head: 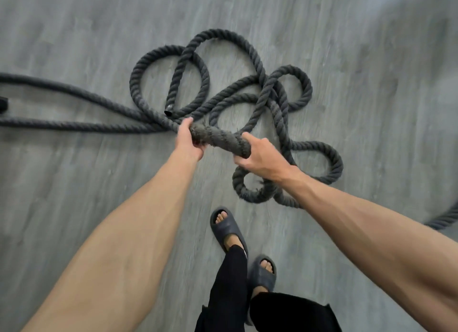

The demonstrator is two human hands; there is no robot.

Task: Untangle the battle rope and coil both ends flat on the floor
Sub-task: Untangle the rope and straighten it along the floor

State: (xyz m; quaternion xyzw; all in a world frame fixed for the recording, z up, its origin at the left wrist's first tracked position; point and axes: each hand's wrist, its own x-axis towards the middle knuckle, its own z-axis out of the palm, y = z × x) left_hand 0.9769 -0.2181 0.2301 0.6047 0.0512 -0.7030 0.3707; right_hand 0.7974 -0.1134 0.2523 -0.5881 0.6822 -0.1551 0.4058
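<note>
**Desk:** Where's the rope?

**Photographer:** The dark battle rope [223, 96] sprawls in overlapping loops on the grey wood-grain floor [74, 34], just ahead of a person's sandals [228, 227]. Two strands [62, 108] run off toward the left edge. One capped end [168, 111] sits inside the tangle.

**Desk:** And the hands?

**Photographer:** Both are clamped on one short lifted stretch [218, 138], raised above the pile. The left hand [188, 143] is wrapped round one side of it and the right hand [260, 158] grips the other. They are near each other but apart.

**Desk:** Which step is this?

**Photographer:** Untangling, by the look of it. Nothing is coiled yet.

**Desk:** What does the next move need?

**Photographer:** Probably drawing that stretch clear of the crossings beneath it, without cinching the loops. The rope looks heavy and stiff, so a slow, wide pull seems wise.
</note>
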